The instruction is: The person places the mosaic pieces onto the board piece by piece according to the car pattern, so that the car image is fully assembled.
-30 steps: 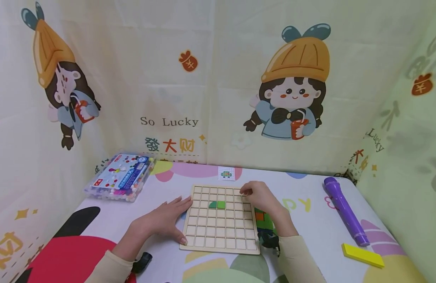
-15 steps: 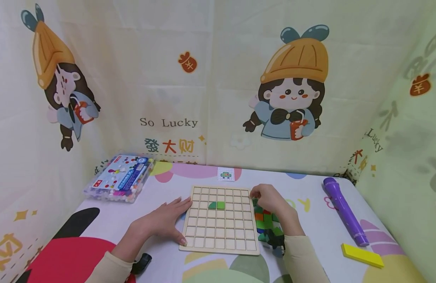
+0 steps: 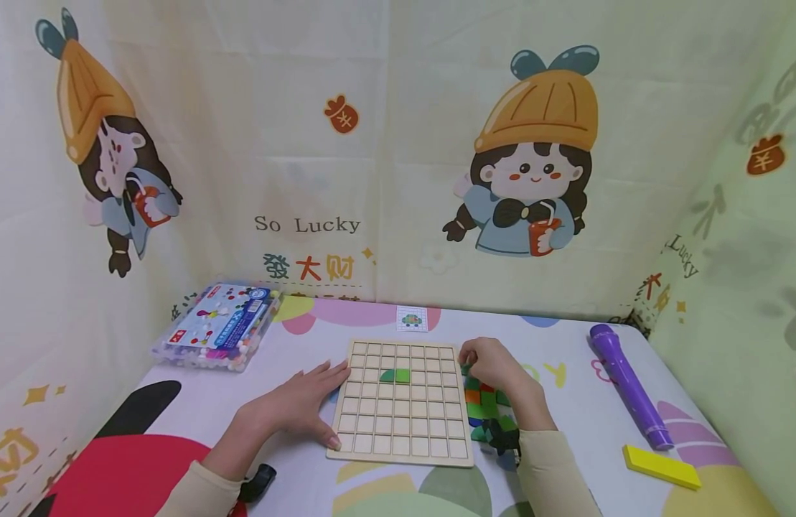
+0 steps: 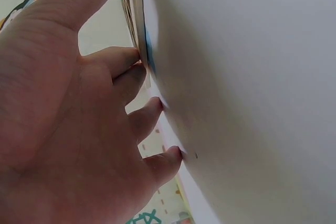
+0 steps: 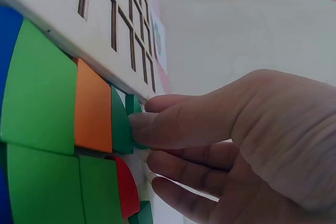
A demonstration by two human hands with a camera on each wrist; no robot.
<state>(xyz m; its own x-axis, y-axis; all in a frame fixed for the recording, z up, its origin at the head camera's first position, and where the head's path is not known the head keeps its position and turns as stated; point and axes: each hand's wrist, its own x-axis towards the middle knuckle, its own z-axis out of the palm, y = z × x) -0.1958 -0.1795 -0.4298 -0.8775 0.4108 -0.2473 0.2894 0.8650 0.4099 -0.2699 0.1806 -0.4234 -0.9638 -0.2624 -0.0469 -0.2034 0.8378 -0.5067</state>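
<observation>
A table [image 3: 604,424] under a cartoon-print cloth bears a wooden grid board [image 3: 403,416], two green pieces [image 3: 396,374] already seated in its cells. The left hand [image 3: 301,406] lies flat against the board's left edge, fingers straight and slightly apart, steadying it. Just beside the right edge sits a cluster of coloured tiles [image 3: 484,406]; the right hand [image 3: 494,365] rests on it, fingers curled, fingertips [image 5: 137,129] touching a small green tile [image 5: 122,124]. Whether it is truly pinched cannot be told. The tiles look light, stiff and smooth, likely best taken by opposite edges with fingertips. A purple torch [image 3: 626,388] and yellow block [image 3: 662,467] lie well apart.
</observation>
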